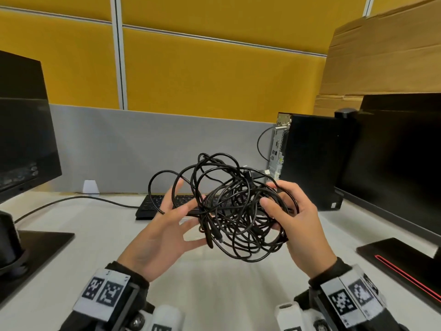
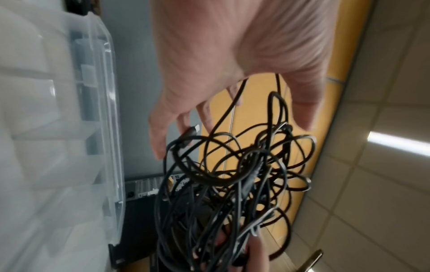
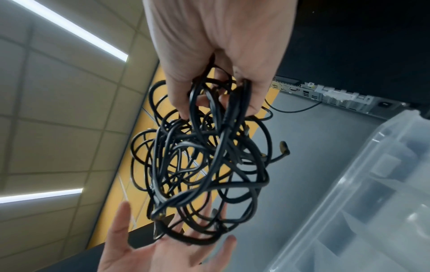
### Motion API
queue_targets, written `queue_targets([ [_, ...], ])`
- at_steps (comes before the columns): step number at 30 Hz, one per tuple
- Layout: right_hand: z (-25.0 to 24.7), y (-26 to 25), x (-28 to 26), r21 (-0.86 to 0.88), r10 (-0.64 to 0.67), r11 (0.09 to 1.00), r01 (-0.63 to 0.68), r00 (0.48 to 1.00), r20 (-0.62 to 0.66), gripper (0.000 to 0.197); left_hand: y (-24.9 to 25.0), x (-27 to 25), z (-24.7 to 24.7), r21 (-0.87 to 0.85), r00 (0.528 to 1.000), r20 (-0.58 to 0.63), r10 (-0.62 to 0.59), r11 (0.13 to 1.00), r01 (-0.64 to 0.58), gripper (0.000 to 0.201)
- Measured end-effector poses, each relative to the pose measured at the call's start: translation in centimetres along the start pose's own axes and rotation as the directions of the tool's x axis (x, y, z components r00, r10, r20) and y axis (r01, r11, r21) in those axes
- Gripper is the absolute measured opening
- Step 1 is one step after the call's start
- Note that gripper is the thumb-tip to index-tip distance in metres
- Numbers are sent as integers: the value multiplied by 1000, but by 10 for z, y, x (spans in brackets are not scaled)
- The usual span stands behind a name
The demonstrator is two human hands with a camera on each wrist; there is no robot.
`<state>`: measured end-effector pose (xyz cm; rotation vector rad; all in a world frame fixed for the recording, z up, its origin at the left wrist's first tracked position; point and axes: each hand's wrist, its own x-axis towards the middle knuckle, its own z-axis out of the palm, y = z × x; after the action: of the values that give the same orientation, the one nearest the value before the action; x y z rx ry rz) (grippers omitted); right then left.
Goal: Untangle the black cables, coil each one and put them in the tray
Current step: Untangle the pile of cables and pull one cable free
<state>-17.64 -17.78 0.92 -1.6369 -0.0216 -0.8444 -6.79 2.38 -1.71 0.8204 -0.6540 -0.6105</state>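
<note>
The tangle of black cables [image 1: 235, 209] hangs in the air above the white worktop [image 1: 214, 283], held between both hands in front of the keyboard [image 1: 152, 204]. The right hand [image 1: 293, 218] grips the right side of the bundle, its fingers and thumb curled round several strands. The left hand [image 1: 167, 225] sits at the left side with fingers spread and nearly straight, palm turned toward the tangle; loose loops drape over its fingers [image 1: 188, 207], and none are pinched. In the wrist views a clear plastic tray [image 3: 372, 193] with dividers lies on the worktop below the hands, well apart from the cables. A monitor [image 1: 401, 163] stands at the right.
</note>
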Motion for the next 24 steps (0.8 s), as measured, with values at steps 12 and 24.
queue_targets([
  [12,3,-21,4,-169,81,985,-34,956,283,40,-9,-1,26,66,987,-162,-19,997,30,43],
  [24,-8,-25,-1,-202,-193,959,197,980,43,9,-9,-2,33,70,942,-288,172,985,-158,18],
])
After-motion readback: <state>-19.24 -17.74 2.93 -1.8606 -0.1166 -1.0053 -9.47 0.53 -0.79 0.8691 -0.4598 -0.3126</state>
